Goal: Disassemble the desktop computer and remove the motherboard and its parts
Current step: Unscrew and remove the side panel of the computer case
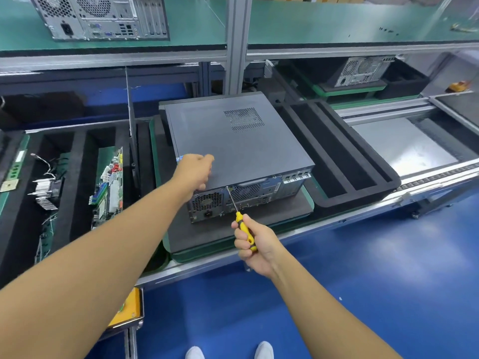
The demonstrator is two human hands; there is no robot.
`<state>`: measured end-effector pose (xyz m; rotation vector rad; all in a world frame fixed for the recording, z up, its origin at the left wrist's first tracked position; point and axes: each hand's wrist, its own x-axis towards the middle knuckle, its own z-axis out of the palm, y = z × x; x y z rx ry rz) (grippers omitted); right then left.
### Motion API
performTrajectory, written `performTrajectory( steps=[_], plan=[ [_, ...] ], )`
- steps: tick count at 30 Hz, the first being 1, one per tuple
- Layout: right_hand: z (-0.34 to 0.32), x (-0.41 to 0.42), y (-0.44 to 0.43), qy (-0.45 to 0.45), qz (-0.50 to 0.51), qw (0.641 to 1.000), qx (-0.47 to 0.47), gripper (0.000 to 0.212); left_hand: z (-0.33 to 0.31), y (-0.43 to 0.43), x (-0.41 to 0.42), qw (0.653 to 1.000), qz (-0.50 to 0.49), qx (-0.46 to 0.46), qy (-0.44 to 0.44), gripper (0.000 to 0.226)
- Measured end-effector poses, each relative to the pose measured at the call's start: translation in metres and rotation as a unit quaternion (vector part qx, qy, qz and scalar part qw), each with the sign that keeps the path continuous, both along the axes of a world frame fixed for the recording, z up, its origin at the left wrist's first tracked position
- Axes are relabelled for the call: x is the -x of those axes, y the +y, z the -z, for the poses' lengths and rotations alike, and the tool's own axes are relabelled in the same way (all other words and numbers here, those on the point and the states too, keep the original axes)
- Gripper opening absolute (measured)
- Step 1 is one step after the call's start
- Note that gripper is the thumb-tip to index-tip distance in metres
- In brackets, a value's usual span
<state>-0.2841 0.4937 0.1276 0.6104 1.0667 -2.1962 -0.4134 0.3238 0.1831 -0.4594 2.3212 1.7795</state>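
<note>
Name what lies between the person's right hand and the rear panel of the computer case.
The head view shows the screwdriver, its shaft spanning that gap from the right hand up to the rear panel of the computer case.

Black foam tray (pixel 357 196), blue floor (pixel 363 268), a second tower (pixel 103 19) on the green shelf (pixel 337 22)

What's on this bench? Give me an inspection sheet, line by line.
Surface: dark mat on a green-edged pallet.
Job's things: desktop computer lies flat on the mat, lid on; screwdriver tip at the rear panel's top edge.
Clutter: foam tray at left holds motherboard, heatsink, memory stick.
Hands: left hand rests on the lid near its rear edge, grip unclear; right hand grips the screwdriver handle.
Cables: thin wires by the heatsink.
Surroundings: another computer on the upper shelf; blue floor.
</note>
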Motion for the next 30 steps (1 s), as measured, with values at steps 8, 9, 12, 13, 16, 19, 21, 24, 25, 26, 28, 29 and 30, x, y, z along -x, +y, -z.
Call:
performTrajectory(
  steps=[8,9,12,13,16,19,21,24,25,26,28,29,30],
  plan=[
    [-0.003,-0.001,-0.002,0.020,0.009,0.998,-0.058,0.033,0.039,-0.002,0.010,0.828,0.255,0.426,0.260,0.038],
    [-0.003,-0.001,-0.004,0.029,0.014,0.996,-0.083,0.033,0.043,-0.002,0.007,0.818,0.243,0.431,0.292,0.037],
    [-0.002,-0.002,-0.011,0.059,0.031,0.985,-0.160,0.035,0.053,-0.003,0.007,0.820,0.231,0.408,0.329,0.033],
    [-0.003,-0.003,-0.013,0.070,0.034,0.977,-0.198,0.035,0.053,-0.002,0.008,0.828,0.234,0.394,0.323,0.033],
    [-0.007,-0.006,-0.018,0.140,0.021,0.926,-0.350,0.038,0.053,-0.003,0.009,0.832,0.239,0.386,0.318,0.034],
    [-0.008,-0.010,-0.027,0.223,0.003,0.821,-0.525,0.044,0.053,-0.004,0.010,0.830,0.240,0.388,0.320,0.034],
    [-0.008,-0.012,-0.032,0.248,-0.013,0.769,-0.589,0.041,0.055,-0.004,0.010,0.830,0.238,0.389,0.321,0.035],
    [-0.008,-0.012,-0.030,0.246,-0.049,0.677,-0.692,0.029,0.055,-0.004,0.010,0.832,0.240,0.381,0.324,0.034],
    [-0.008,-0.011,-0.028,0.250,-0.047,0.657,-0.709,0.027,0.054,-0.005,0.010,0.838,0.241,0.372,0.320,0.033],
    [-0.009,-0.010,-0.026,0.255,-0.040,0.654,-0.712,0.025,0.051,-0.005,0.009,0.846,0.239,0.358,0.314,0.032],
    [-0.011,-0.008,-0.023,0.262,-0.033,0.690,-0.674,0.019,0.046,-0.004,0.004,0.867,0.227,0.318,0.308,0.027],
    [-0.012,-0.006,-0.023,0.257,-0.037,0.723,-0.640,0.018,0.044,-0.004,-0.003,0.880,0.213,0.289,0.310,0.023],
    [-0.012,-0.004,-0.023,0.244,-0.045,0.757,-0.605,0.019,0.041,-0.002,-0.012,0.895,0.192,0.254,0.314,0.018]
  ],
)
